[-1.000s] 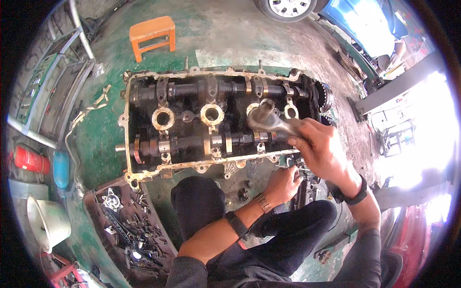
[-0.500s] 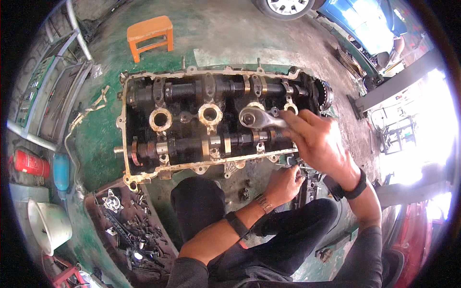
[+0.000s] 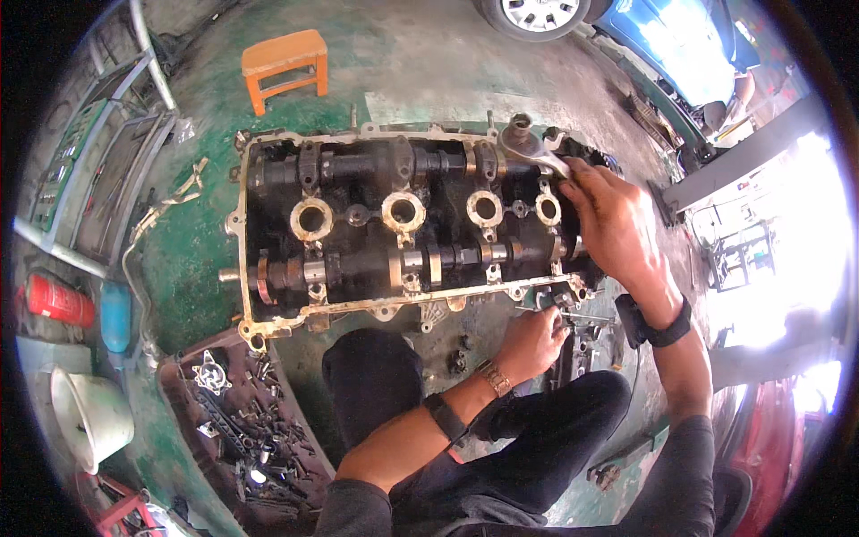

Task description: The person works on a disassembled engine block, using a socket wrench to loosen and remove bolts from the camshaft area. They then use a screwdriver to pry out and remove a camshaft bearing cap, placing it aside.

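Note:
My right hand (image 3: 617, 219) grips the handle of a ratchet wrench (image 3: 534, 154), whose round head with a socket points upward over the far right corner of an engine cylinder head (image 3: 438, 210). The ratchet is raised off the bolts. Across the oily cylinder head run a far camshaft (image 3: 362, 167) and a near camshaft (image 3: 461, 258), with pale ringed holes between them. Below its near right edge, my left hand (image 3: 534, 342) has its fingers curled together by some thin metal rods; what they hold, if anything, is hidden.
A brown tray (image 3: 183, 412) of loose bolts and parts lies at the lower left. Farther off are an orange stool (image 3: 284, 55), a white bucket (image 3: 94, 416), a red cylinder (image 3: 59, 300) and a blue bottle (image 3: 114, 318). A grey lift post (image 3: 752, 152) stands right.
My right hand has lifted the ratchet from the middle right of the cylinder head to its far right corner, turning the socket upward. The left hand stays about where it was.

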Demonstrator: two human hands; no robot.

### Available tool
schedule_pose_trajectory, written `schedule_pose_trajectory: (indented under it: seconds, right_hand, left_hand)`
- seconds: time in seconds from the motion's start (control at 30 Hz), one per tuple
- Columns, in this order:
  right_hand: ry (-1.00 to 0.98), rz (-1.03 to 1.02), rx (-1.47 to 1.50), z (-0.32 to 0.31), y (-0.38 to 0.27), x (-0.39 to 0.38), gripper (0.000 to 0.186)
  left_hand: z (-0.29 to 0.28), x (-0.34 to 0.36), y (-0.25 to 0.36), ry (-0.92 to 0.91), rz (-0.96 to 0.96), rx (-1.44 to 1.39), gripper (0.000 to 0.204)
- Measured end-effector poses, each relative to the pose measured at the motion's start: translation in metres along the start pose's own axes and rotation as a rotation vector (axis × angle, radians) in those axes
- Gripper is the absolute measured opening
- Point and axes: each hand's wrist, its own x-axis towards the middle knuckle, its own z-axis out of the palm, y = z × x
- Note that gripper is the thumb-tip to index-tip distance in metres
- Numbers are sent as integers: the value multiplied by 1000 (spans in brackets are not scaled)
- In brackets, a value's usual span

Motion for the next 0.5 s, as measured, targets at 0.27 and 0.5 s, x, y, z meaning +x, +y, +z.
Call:
schedule_pose_trajectory:
  seconds: [0.27,0.5]
  right_hand:
    - [-255,-2,35,2,-10,-4,19]
    - [-351,-58,138,-7,-12,-12,22]
  left_hand:
    - [3,-2,1,-23,4,-18,21]
    - [2,0,2,27,26,-26,19]
